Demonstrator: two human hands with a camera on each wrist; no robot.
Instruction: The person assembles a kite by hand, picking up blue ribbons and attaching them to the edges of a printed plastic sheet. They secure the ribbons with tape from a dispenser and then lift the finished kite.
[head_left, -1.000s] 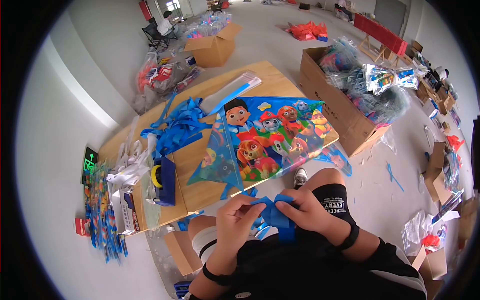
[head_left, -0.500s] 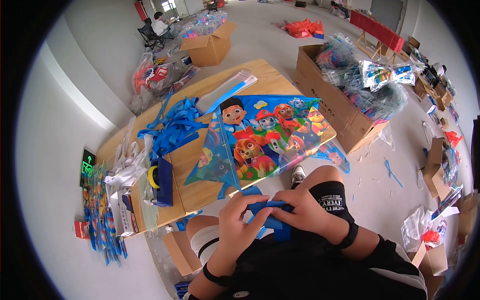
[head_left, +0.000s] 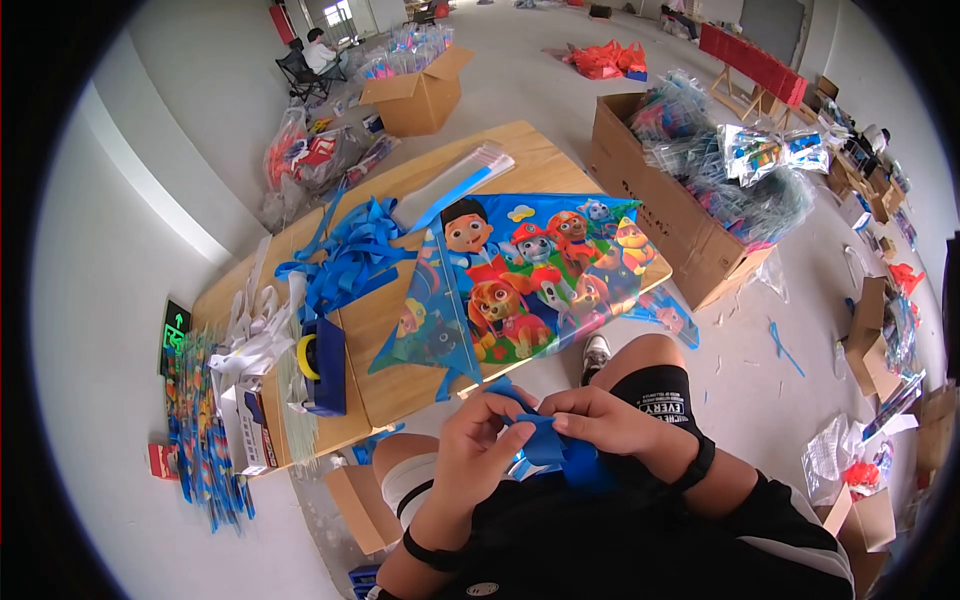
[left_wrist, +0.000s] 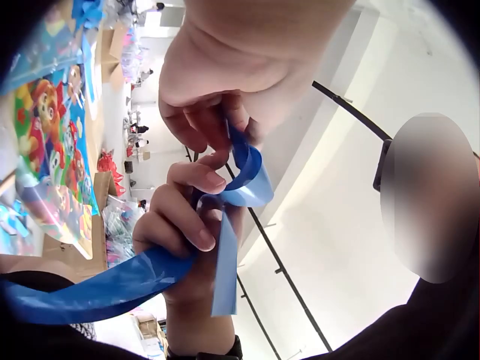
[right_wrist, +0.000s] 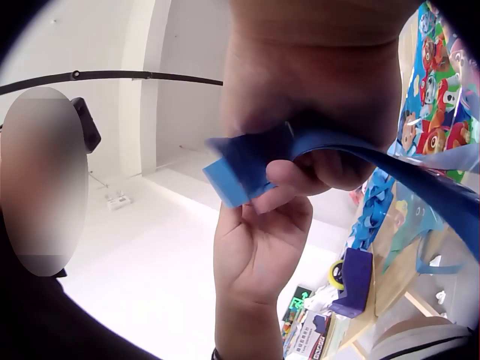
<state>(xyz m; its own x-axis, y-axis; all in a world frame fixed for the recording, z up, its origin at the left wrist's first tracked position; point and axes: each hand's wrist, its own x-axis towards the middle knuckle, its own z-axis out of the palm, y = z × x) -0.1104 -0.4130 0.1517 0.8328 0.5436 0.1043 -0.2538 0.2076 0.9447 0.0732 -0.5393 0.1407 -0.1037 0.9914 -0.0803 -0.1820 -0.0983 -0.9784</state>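
Observation:
In the head view a printed plastic kite (head_left: 540,285) with cartoon dogs lies on the wooden table, its pointed end over the near edge. Both hands are close together just in front of it, above the person's lap. My left hand (head_left: 472,450) pinches a blue plastic ribbon (head_left: 545,446) between thumb and fingers. Beside it, my right hand (head_left: 612,422) pinches the same ribbon, thumb on top. From the left wrist, the ribbon (left_wrist: 247,176) forms a loop between the two hands, a short end hanging down. A longer length (right_wrist: 420,176) runs off to the side in the right wrist view.
Blue ribbons (head_left: 355,255) are heaped on the table, near clear plastic sleeves (head_left: 465,180). A blue tape dispenser (head_left: 328,370) stands at the table's left edge by white plastic strips (head_left: 255,335). Right of the table is a large carton (head_left: 660,190) full of packed bags.
The hands have drawn closer together around the ribbon. The ribbon, spread between the thumbs earlier, is now folded into a loop. The kite lies where it was.

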